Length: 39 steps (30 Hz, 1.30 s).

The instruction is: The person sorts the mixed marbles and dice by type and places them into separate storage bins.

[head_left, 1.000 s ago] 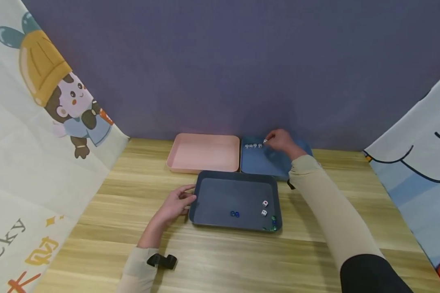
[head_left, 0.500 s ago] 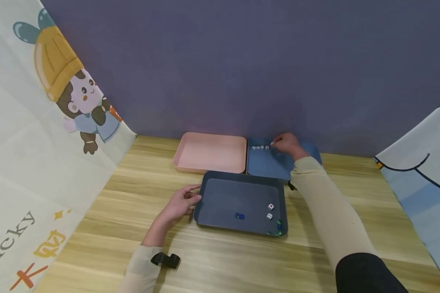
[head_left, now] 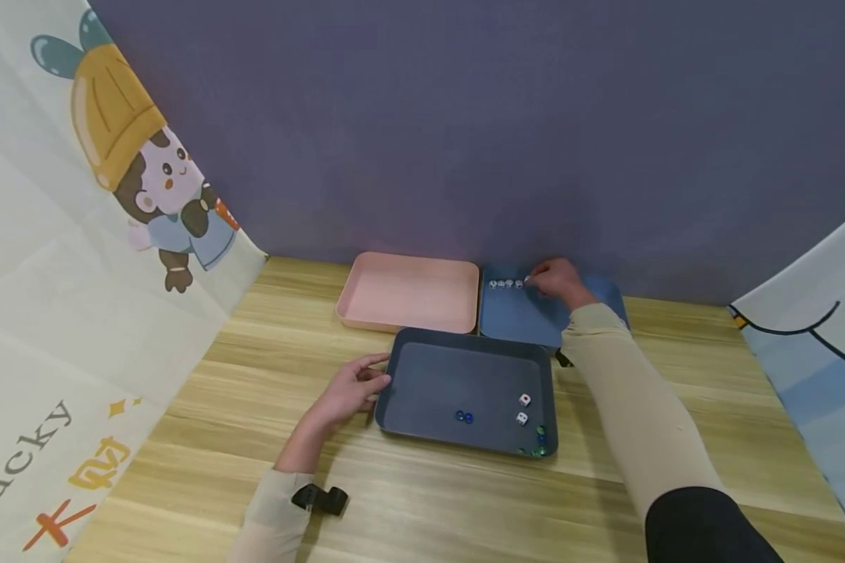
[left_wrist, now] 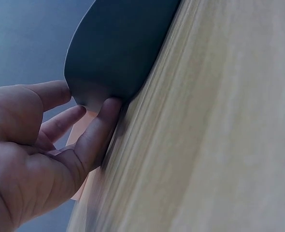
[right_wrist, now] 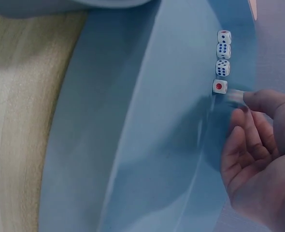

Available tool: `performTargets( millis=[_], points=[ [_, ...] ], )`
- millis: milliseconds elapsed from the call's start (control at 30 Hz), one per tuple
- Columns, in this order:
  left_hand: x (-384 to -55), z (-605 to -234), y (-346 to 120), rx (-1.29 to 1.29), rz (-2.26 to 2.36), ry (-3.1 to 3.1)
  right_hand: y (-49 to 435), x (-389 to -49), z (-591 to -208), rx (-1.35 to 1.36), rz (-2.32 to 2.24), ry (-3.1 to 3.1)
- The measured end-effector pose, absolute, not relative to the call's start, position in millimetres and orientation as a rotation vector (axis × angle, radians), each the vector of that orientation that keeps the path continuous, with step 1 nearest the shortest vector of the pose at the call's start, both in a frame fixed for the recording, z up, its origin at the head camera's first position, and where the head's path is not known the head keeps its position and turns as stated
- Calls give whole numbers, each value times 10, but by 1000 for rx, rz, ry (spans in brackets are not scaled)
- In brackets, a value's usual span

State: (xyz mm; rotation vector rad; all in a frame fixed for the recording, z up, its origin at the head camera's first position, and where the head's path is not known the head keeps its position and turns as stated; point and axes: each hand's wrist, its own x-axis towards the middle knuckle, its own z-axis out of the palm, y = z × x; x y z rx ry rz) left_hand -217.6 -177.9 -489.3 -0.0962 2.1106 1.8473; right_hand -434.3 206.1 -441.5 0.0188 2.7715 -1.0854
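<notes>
I see the right arm [head_left: 637, 391] stretched far forward, the right hand [head_left: 558, 280] pinching with curled fingers [right_wrist: 236, 141], while the left arm [head_left: 297, 457] extends less far, the left hand [head_left: 348, 391] holding thumb [head_left: 376, 383] and forefinger [head_left: 368, 360] apart.

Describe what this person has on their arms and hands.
Left sleeve: beige, long, with a black strap and small black device at the wrist. Right sleeve: beige, with a black section further up. Left hand and right hand: no gloves.
</notes>
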Motion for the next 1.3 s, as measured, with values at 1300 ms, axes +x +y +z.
performTargets(
  millis=[1300],
  points=[
    [-2109,-4949,-1763,-63,1859,2140,2193,-3543,-4242,-383,-1002,2734]
  ],
)
